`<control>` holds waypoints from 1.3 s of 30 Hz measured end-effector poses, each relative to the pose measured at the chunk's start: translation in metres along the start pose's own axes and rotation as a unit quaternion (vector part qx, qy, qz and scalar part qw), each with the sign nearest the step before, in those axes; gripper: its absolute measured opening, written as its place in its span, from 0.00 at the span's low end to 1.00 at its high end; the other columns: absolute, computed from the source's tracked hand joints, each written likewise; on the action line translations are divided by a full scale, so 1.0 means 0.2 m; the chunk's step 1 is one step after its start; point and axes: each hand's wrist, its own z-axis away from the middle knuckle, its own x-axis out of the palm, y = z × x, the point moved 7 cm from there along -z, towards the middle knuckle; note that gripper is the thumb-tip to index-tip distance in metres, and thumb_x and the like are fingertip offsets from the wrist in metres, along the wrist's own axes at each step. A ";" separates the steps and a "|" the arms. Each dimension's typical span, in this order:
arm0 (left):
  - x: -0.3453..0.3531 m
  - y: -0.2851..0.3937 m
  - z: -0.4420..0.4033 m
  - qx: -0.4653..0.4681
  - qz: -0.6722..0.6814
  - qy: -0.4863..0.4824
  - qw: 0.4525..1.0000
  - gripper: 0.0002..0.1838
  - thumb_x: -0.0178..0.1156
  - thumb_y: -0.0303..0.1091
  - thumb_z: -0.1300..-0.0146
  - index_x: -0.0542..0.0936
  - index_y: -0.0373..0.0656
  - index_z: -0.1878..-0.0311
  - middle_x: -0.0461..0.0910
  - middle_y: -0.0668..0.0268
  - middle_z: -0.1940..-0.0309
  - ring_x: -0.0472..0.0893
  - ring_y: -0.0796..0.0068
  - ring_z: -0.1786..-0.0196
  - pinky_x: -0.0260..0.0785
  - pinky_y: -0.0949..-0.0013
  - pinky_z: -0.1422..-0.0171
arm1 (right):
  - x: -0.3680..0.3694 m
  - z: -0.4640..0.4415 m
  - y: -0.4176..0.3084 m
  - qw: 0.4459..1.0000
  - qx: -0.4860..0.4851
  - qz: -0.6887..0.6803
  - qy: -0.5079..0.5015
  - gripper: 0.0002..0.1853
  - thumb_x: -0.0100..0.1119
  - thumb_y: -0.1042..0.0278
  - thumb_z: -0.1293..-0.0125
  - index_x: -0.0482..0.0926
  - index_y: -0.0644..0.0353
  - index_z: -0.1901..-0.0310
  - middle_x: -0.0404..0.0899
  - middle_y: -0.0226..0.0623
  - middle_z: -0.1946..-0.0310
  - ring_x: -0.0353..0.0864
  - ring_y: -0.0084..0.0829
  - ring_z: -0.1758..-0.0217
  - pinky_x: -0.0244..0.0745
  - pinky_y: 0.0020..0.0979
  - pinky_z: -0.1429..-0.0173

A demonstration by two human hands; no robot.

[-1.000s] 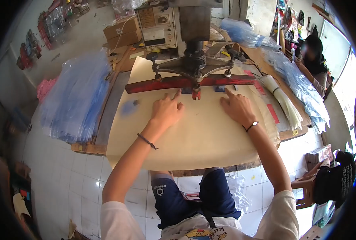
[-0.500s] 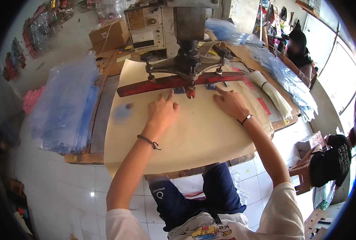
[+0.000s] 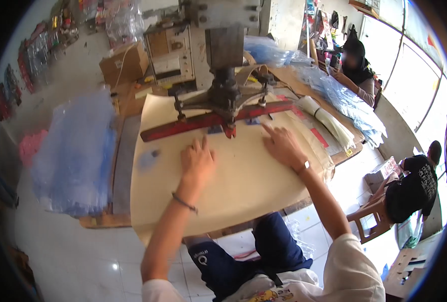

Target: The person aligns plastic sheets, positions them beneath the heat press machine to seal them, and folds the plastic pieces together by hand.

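Note:
A large tan sheet (image 3: 228,194) covers the middle of the table and hangs over its front edge. My left hand (image 3: 198,160) lies on it with fingers stretched forward, just short of a small dark blue piece (image 3: 214,129). On the right, my right hand (image 3: 284,145) rests on the sheet, fingers extended, close to a second blue piece (image 3: 252,121). Neither hand holds anything. Above the sheet, beyond my fingertips, runs the long red bar (image 3: 183,127) of a press head (image 3: 226,95). The bar partly hides both blue pieces.
Blue plastic sheets (image 3: 75,156) are stacked at the left. A bundle of pale strips (image 3: 326,123) and more clear plastic (image 3: 344,98) lie at the right. A control box (image 3: 170,55) stands behind. One person (image 3: 356,75) sits at the far right, another (image 3: 414,186) nearer on a stool.
The view has shifted, so the table appears lower and further left. My left fingers have drawn back slightly from the blue piece. My right hand stays about where it was on the sheet.

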 end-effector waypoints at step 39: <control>-0.29 0.15 0.69 0.158 0.029 -0.014 0.987 0.56 0.78 0.30 0.54 0.62 0.55 0.18 0.56 0.51 0.17 0.57 0.50 0.16 0.47 0.41 0.12 | -0.09 0.71 -0.26 0.987 -0.064 0.059 0.135 0.34 0.75 0.61 0.47 0.80 0.46 0.34 0.78 0.31 0.30 0.73 0.38 0.25 0.62 0.50 0.22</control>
